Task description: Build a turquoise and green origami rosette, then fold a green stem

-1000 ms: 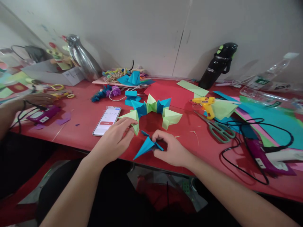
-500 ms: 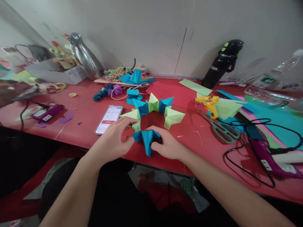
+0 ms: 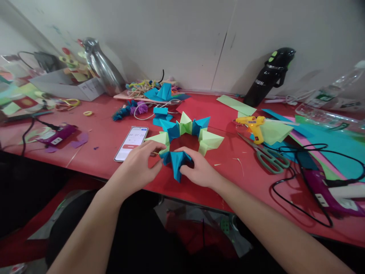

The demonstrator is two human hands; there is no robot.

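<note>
Folded blue paper piece with a long tip pointing toward me (image 3: 175, 163) is in my right hand (image 3: 199, 167), at the near side of the red table (image 3: 107, 114), in the gap of a curved row of light green and blue folded paper points (image 3: 186, 125). Right hand is closed to a pinch: thumb on the near face, fingers over the back and mostly hidden. Left hand (image 3: 139, 161) is half open, thumb well apart from the fingers, fingertips at the leftmost light green folded point (image 3: 158, 140), thumb tip right by the blue piece's left flap. Can't tell if left grips anything. Also can't tell whether blue piece and green point touch or just overlap in view. Handling, my read: next to no weight, dry, not slippery. Stiff along the creases, soft at the loose flaps; a hard squeeze would crush the folds. Best hold is low on the stacked layers near the wide end, light pinch, off the tip. White-screened phone (image 3: 131, 144) lies beside my left hand; grey-green-handled scissors (image 3: 269, 156) and yellow glue gun (image 3: 256, 128) lie off to my right.
</note>
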